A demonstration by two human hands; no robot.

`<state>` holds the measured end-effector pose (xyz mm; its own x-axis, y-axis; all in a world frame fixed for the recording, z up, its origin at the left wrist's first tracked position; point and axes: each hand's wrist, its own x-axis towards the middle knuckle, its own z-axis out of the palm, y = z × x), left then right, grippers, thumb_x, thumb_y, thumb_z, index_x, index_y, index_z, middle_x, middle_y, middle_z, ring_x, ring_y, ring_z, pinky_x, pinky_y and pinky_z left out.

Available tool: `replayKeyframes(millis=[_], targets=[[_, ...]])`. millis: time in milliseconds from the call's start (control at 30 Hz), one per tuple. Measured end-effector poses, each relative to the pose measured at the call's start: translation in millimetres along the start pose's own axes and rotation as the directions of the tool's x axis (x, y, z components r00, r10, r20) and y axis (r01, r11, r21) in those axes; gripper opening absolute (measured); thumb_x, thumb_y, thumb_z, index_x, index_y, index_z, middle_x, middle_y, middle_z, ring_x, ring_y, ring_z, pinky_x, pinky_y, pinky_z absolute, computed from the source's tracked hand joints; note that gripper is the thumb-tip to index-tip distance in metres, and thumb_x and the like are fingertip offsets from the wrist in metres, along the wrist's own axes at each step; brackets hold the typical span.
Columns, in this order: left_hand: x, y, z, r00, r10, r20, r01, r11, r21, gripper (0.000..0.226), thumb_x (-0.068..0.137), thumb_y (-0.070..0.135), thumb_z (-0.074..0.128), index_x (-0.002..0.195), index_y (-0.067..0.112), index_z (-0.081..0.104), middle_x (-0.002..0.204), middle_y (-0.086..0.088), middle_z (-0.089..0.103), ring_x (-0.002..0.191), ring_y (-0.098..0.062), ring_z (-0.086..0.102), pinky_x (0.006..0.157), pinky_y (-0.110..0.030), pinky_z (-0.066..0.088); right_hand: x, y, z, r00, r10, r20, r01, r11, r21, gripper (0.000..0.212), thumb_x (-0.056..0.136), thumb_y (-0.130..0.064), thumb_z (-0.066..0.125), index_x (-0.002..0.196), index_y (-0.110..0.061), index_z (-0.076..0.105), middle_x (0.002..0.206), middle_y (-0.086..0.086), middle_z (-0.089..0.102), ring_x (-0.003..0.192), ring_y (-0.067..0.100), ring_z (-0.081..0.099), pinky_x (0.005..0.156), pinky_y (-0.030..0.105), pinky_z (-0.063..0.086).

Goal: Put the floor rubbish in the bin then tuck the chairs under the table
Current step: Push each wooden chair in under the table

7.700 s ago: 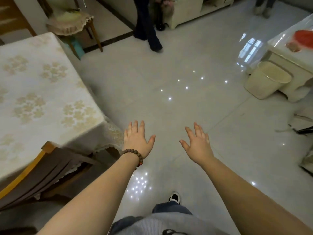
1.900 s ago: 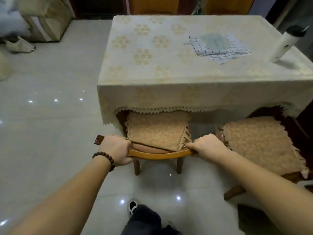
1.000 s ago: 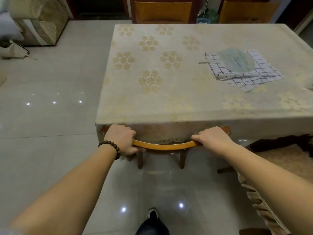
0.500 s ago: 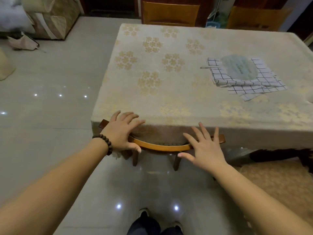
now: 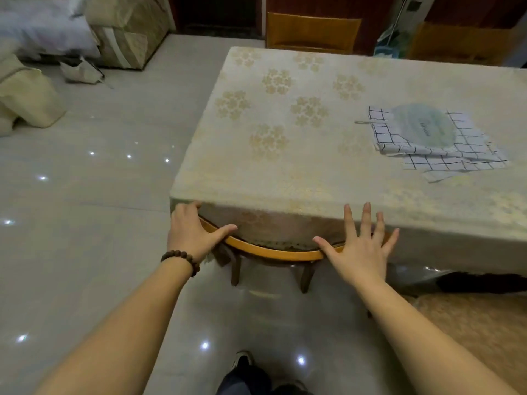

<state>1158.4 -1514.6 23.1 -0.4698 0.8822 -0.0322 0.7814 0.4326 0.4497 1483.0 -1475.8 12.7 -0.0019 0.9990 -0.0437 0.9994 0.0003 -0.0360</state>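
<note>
A wooden chair (image 5: 271, 252) stands pushed under the table (image 5: 285, 178), with only its curved back rail and two legs showing below the cloth's hem. My left hand (image 5: 191, 232), with a bead bracelet at the wrist, rests open against the rail's left end at the table corner. My right hand (image 5: 360, 246) is spread flat over the rail's right end, fingers apart and gripping nothing. A second chair's tan cushioned seat (image 5: 470, 323) sticks out at the lower right. A cream bin (image 5: 31, 101) stands on the floor at the far left.
A checked cloth with a round pale lid (image 5: 427, 138) lies on the table. Two more wooden chairs (image 5: 312, 34) stand at the far side. Crumpled paper (image 5: 81, 71) lies on the floor beside a wrapped box (image 5: 128, 32). My shoe (image 5: 242, 362) is near the bottom.
Both hands have let go of the chair's back rail and opened, after pushing the chair under the table. The view has shifted a little to the left.
</note>
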Motion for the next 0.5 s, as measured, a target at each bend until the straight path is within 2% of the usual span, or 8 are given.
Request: replayKeyframes(millis=[67, 133, 200, 267, 367, 500], targets=[[-19.3, 2.2, 11.5, 0.996, -0.016, -0.083, 0.021, 0.998, 0.056, 0.108, 0.057, 0.084, 0.052, 0.133, 0.01, 0.037, 0.12, -0.009, 0.043, 0.112, -0.027, 0.042, 0.092, -0.041, 0.044, 6.8, 10.1, -2.0, 0.999, -0.04, 0.014, 0.04, 0.999, -0.01, 0.097, 0.065, -0.093, -0.001, 0.145, -0.04, -0.018, 0.156, 0.003, -0.022, 0.143, 0.029, -0.019, 0.11, 0.059, -0.014], [-33.9, 16.5, 25.3, 0.987, -0.066, -0.146, 0.077, 0.995, 0.071, 0.104, 0.069, 0.075, 0.053, 0.142, 0.007, 0.022, 0.132, -0.016, 0.037, 0.121, -0.034, 0.034, 0.098, -0.048, 0.037, 17.0, 21.1, -6.0, 0.997, -0.065, 0.032, 0.065, 0.998, -0.018, 0.097, 0.065, -0.093, -0.001, 0.145, -0.041, -0.018, 0.156, 0.003, -0.022, 0.143, 0.029, -0.019, 0.112, 0.06, -0.011], [-42.4, 37.9, 36.5, 0.976, -0.154, -0.157, 0.16, 0.987, 0.022, 0.106, 0.074, 0.069, 0.052, 0.146, 0.008, 0.004, 0.149, -0.016, 0.019, 0.134, -0.035, 0.016, 0.104, -0.052, 0.029, 25.1, 29.6, -8.7, 0.996, -0.073, 0.044, 0.074, 0.997, -0.029, 0.096, 0.066, -0.092, -0.002, 0.146, -0.04, -0.017, 0.156, 0.003, -0.022, 0.143, 0.029, -0.019, 0.112, 0.061, -0.008], [-43.8, 54.2, 41.8, 0.96, -0.231, -0.16, 0.233, 0.972, -0.004, 0.113, 0.073, 0.073, 0.049, 0.145, 0.006, -0.006, 0.155, -0.014, 0.004, 0.14, -0.032, -0.002, 0.108, -0.051, 0.022, 27.0, 33.5, -7.8, 0.996, -0.075, 0.043, 0.076, 0.996, -0.045, 0.094, 0.068, -0.091, -0.002, 0.146, -0.04, -0.016, 0.156, 0.003, -0.022, 0.143, 0.028, -0.019, 0.113, 0.06, -0.008], [-37.2, 55.3, 45.5, 0.948, -0.256, -0.188, 0.263, 0.965, 0.015, 0.117, 0.07, 0.077, 0.044, 0.145, 0.003, -0.007, 0.155, -0.017, 0.0, 0.14, -0.032, -0.013, 0.11, -0.048, 0.014, 26.0, 32.1, -2.4, 0.998, -0.058, 0.001, 0.058, 0.998, -0.036, 0.088, 0.072, -0.087, 0.0, 0.147, -0.041, -0.011, 0.157, 0.003, -0.02, 0.145, 0.027, -0.015, 0.113, 0.057, -0.006], [-12.9, 36.7, 40.4, 0.951, -0.244, -0.192, 0.26, 0.964, 0.061, 0.116, 0.071, 0.076, 0.044, 0.145, 0.002, -0.007, 0.155, -0.018, -0.003, 0.14, -0.034, -0.017, 0.112, -0.049, 0.009, 20.5, 7.7, 3.4, 0.999, -0.002, -0.044, 0.002, 1.0, -0.003, 0.08, 0.078, -0.076, 0.013, 0.149, -0.04, 0.001, 0.159, 0.007, -0.012, 0.145, 0.028, -0.005, 0.11, 0.056, 0.007]])
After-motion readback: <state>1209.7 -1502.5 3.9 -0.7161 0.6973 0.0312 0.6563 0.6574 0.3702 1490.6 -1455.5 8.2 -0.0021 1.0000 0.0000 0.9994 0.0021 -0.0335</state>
